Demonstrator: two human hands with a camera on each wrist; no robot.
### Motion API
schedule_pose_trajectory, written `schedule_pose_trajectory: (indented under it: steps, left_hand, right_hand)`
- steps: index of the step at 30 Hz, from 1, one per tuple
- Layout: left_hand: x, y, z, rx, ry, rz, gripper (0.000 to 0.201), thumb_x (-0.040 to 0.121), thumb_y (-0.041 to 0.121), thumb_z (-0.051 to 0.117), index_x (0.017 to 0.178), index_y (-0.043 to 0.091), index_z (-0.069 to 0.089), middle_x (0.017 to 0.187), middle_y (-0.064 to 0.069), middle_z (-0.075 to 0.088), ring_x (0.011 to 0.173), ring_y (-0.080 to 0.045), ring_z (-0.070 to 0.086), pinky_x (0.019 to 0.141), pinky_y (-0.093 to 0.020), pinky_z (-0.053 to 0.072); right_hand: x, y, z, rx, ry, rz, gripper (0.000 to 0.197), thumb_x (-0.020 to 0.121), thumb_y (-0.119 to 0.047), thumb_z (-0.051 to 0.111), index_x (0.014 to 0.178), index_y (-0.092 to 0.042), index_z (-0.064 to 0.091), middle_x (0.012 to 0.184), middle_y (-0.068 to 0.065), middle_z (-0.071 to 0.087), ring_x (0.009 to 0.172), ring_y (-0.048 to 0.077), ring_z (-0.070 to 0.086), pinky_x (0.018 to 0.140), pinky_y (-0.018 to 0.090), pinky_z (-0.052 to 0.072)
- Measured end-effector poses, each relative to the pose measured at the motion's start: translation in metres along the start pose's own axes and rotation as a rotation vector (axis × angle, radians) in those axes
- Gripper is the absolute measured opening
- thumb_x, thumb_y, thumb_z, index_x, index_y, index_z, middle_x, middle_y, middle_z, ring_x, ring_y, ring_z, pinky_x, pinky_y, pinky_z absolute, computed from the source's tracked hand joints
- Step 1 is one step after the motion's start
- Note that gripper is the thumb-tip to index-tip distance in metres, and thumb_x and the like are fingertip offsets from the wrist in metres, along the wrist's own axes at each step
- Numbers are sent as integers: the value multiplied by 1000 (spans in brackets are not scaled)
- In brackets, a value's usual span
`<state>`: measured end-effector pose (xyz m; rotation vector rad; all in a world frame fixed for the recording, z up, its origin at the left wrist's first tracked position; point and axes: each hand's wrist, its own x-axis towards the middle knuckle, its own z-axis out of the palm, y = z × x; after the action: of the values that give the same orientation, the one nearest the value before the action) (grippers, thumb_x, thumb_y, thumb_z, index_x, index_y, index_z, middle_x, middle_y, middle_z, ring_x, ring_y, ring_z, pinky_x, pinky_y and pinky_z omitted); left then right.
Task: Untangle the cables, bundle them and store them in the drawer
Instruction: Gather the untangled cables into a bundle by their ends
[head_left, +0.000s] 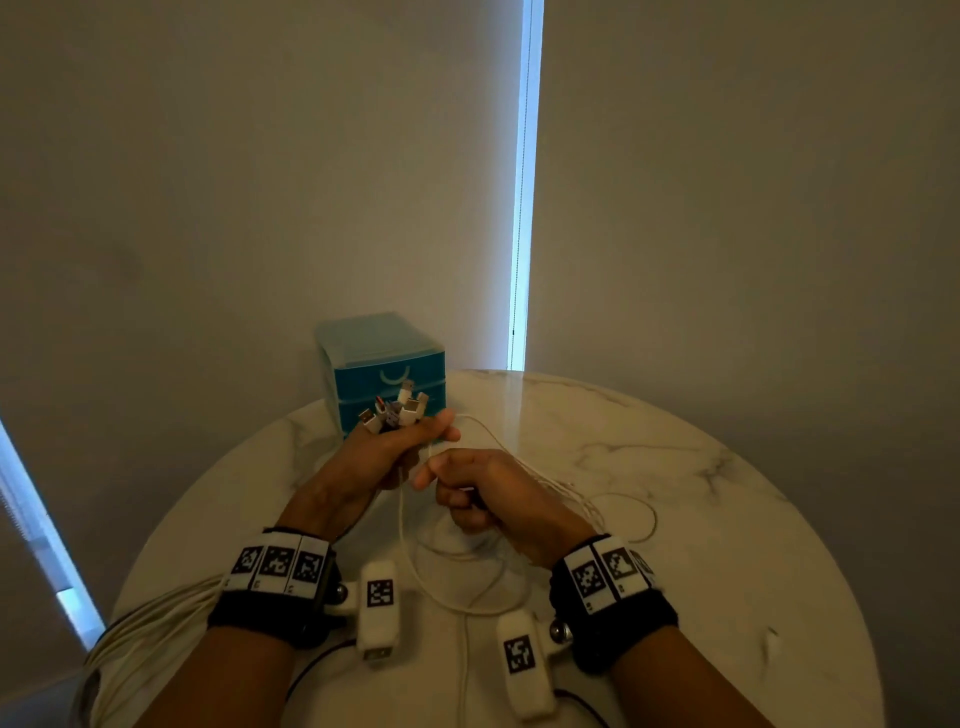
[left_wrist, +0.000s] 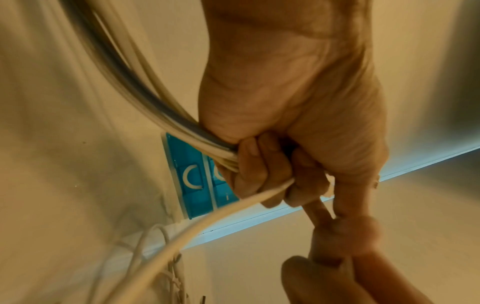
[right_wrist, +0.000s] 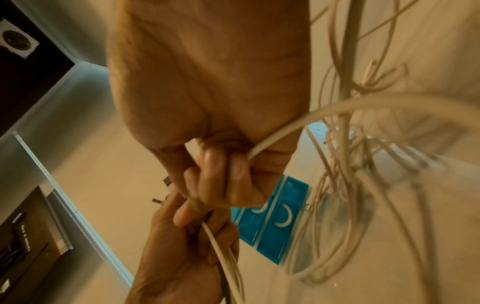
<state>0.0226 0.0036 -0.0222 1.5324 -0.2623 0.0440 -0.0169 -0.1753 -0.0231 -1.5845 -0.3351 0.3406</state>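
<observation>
My left hand (head_left: 400, 449) grips a bunch of white cables (left_wrist: 145, 98); their plug ends (head_left: 397, 410) stick up above the fist. The bundle trails off the table's left edge (head_left: 150, 618). My right hand (head_left: 467, 493) is fisted close beside the left and holds one white cable (right_wrist: 280, 131), seen in the right wrist view running out of the curled fingers (right_wrist: 223, 176). Loose white cable loops (head_left: 587, 509) lie on the marble table (head_left: 701, 519) to the right of my hands. The blue drawer unit (head_left: 384, 371) stands behind my hands with both drawers closed.
The round table's far edge meets closed blinds, with a bright window slit (head_left: 524, 208) between them. More cable loops (head_left: 457, 587) lie between my wrists near the front of the table.
</observation>
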Motion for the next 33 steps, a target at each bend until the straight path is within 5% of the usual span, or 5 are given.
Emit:
schedule_pose_trajectory:
  steps: [8, 12, 19, 24, 33]
  left_hand:
    - [13, -5, -19, -17, 138, 116, 48, 88, 59, 78, 106, 15, 83, 52, 16, 46, 46, -1, 39, 47, -21, 29]
    - [15, -10, -15, 17, 258, 48, 33, 99, 43, 72, 112, 13, 81, 53, 23, 58, 62, -3, 46, 53, -24, 32]
    - [26, -28, -30, -98, 411, -15, 33, 96, 47, 76, 101, 16, 85, 49, 14, 42, 52, -9, 30, 44, -23, 23]
    - [16, -12, -18, 32, 356, -30, 15, 94, 35, 81, 98, 21, 80, 52, 21, 58, 59, -5, 48, 53, -25, 35]
    - [-11, 21, 12, 286, -3, 97, 32, 103, 40, 65, 111, 13, 80, 70, 24, 73, 55, 14, 59, 50, -3, 43]
  right_hand:
    - [12, 8, -46, 747, 404, -241, 35, 113, -19, 47, 145, -10, 58, 134, 12, 75, 124, 27, 72, 102, 43, 56]
    - [4, 2, -55, 625, 277, -311, 50, 103, 13, 44, 146, -10, 59, 141, 6, 71, 137, 26, 64, 112, 46, 52]
    - [2, -5, -35, 733, 127, -390, 40, 116, -11, 32, 151, -7, 51, 149, 9, 65, 142, 21, 59, 121, 42, 45]
    - [6, -7, -22, 663, 270, -174, 22, 101, -5, 37, 105, -2, 58, 60, 4, 43, 53, 20, 49, 72, 37, 57]
    - [18, 13, -8, -28, 478, 63, 21, 95, -23, 73, 107, -8, 64, 71, 2, 53, 45, 9, 42, 42, 23, 34]
